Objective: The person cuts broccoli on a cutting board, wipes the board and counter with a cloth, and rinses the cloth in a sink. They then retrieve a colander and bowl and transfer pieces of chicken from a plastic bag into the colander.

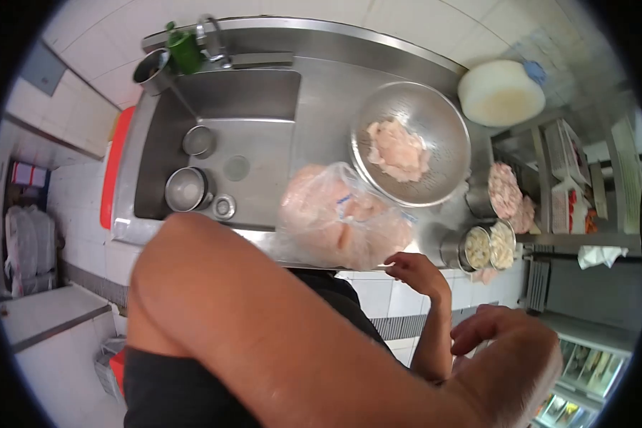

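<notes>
My left forearm crosses the lower view, its elbow raised. My left hand (506, 335) is at the lower right, fingers loosely curled and apart, with nothing visible in it. My right hand (419, 275) hovers by the counter's front edge, its fingers bent and slightly apart, holding nothing I can see. Just left of it, a clear plastic bag (346, 221) of pale pink raw meat lies on the counter, beside the sink. Behind the bag, a steel colander (446, 167) holds a small heap of raw meat pieces (398, 151).
Left is a steel sink (267, 153) with small metal pots (185, 189) and a drain strainer (224, 207). A faucet (214, 43) and green bottle (185, 53) stand behind. On the right are a white jug (501, 93), containers of pale food (503, 245), and cut meat (504, 189).
</notes>
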The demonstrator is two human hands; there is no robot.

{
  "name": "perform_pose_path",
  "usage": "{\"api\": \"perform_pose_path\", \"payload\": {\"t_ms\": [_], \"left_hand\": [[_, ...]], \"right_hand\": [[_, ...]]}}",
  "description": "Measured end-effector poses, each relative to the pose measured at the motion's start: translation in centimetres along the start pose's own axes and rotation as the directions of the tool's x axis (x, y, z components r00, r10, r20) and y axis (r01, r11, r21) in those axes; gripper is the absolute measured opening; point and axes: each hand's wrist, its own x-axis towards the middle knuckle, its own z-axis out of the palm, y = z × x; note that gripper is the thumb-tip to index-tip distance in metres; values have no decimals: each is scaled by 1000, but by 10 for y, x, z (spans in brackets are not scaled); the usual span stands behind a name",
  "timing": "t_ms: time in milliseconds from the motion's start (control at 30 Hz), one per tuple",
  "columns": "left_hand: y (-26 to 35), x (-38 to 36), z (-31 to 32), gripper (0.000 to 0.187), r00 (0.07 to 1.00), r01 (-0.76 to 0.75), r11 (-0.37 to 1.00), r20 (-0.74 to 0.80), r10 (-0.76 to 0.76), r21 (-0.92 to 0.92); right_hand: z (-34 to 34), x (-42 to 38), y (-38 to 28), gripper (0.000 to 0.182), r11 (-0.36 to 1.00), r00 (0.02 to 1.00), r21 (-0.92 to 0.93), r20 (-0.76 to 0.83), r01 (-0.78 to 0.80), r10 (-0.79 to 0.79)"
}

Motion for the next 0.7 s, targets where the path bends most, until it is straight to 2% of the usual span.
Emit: {"api": "perform_pose_path", "payload": {"t_ms": [33, 67, 133, 233, 333, 367, 400, 433, 467, 500, 533, 567, 600, 633, 667, 700], "left_hand": [[-1, -4, 4, 37, 999, 17, 999, -44, -16, 35], [-2, -8, 8, 36, 997, 45, 997, -69, -41, 57], [-6, -17, 14, 34, 992, 90, 993, -97, -82, 79], [-10, -25, 21, 31, 984, 122, 987, -143, -106, 106], [-9, -28, 22, 28, 972, 145, 985, -197, -125, 90], [-9, -28, 22, 27, 966, 152, 986, -222, -133, 73], [-12, -33, 25, 26, 949, 166, 985, -278, -148, 44], [-12, -41, 28, 25, 915, 170, 985, -371, -161, -10], [-21, -46, 34, 24, 865, 229, 970, -441, -241, -81], [-38, -50, 46, 24, 800, 340, 928, -472, -370, -152], [-65, -53, 66, 23, 719, 471, 847, -450, -530, -246], [-99, -54, 96, 19, 664, 572, 758, -365, -653, -315], [-131, -53, 139, 21, 687, 549, 770, -350, -637, -325], [-149, -46, 170, 23, 678, 574, 724, -272, -682, -384], [-169, -37, 214, 25, 672, 498, 734, -329, -663, -462], [-181, -29, 244, 25, 668, 507, 700, -284, -688, -502]], "right_hand": [[-1, -6, 7, 26, 1000, 1000, 11, -18, -16, 17], [-1, -2, 48, 27, 999, 999, -12, -16, -40, 40], [2, 5, 48, 27, 998, 998, -45, -14, -54, 53], [-2, 4, 56, 30, 999, 1000, -36, 20, 11, -11], [-1, 3, 56, 30, 999, 1000, -16, 7, -29, 29], [-3, 4, 58, 30, 997, 1000, -68, 7, 30, -30], [0, 4, 47, 31, 1000, 1000, -10, 12, -7, 7], [0, -8, 44, 30, 1000, 995, 9, -99, 7, -6], [4, -25, 21, 30, 999, 978, 44, -210, 10, -1], [-4, -6, 42, 28, 998, 995, 56, -97, 19, -14], [4, 7, 61, 26, 984, 974, 83, -181, 155, -138], [5, 10, 55, 25, 982, 952, 60, -262, 181, -159], [8, 16, 46, 24, 978, 923, 37, -342, 203, -179], [10, 28, 38, 24, 976, 921, 41, -344, 212, -186], [15, 40, 31, 24, 960, 879, -60, -389, 274, -275], [20, 53, 23, 25, 931, 830, -166, -423, 324, -365]]}}
